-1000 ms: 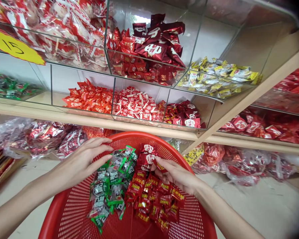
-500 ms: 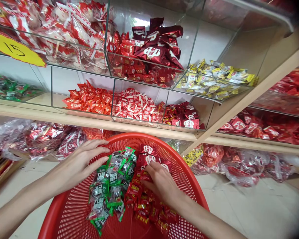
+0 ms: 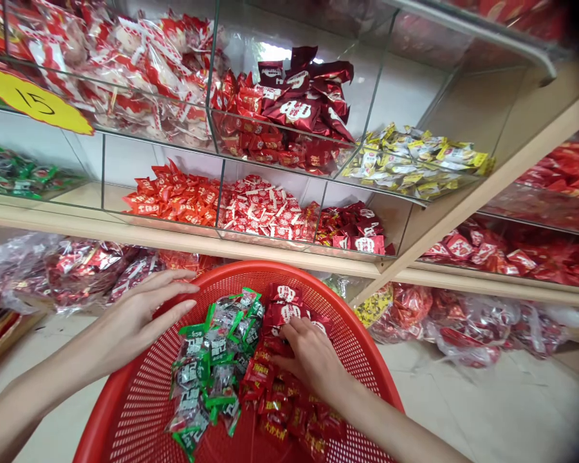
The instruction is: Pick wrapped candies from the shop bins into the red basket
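A red plastic basket (image 3: 375, 363) with mesh sides holds two groups of wrapped candies. Green-and-clear candy packets (image 3: 193, 373) lie on its left side, and dark red candy packets (image 3: 276, 411) are piled on the right. Over the basket's left rim hovers my left hand (image 3: 137, 315), open, fingers stretched and nothing in them. My right hand (image 3: 316, 360) reaches down into the red pile, its fingers bent and closed around red candy packets. Its fingertips are partly hidden among the wrappers. Larger maroon packets (image 3: 285, 313) lie just beyond those fingers.
Glass-fronted shelves behind the basket hold orange-red candies (image 3: 174, 199), red-and-white candies (image 3: 265, 209) and yellow-and-white candies (image 3: 415, 157). A yellow price tag (image 3: 38, 99) reading 15 hangs at left. Below, plastic bags of candy (image 3: 91, 267) stand along the wooden shelf edge (image 3: 270, 253).
My left hand has drawn back a little to the left, away from the green packets. My right hand stays at the red pile with little change. The view has shifted slightly.
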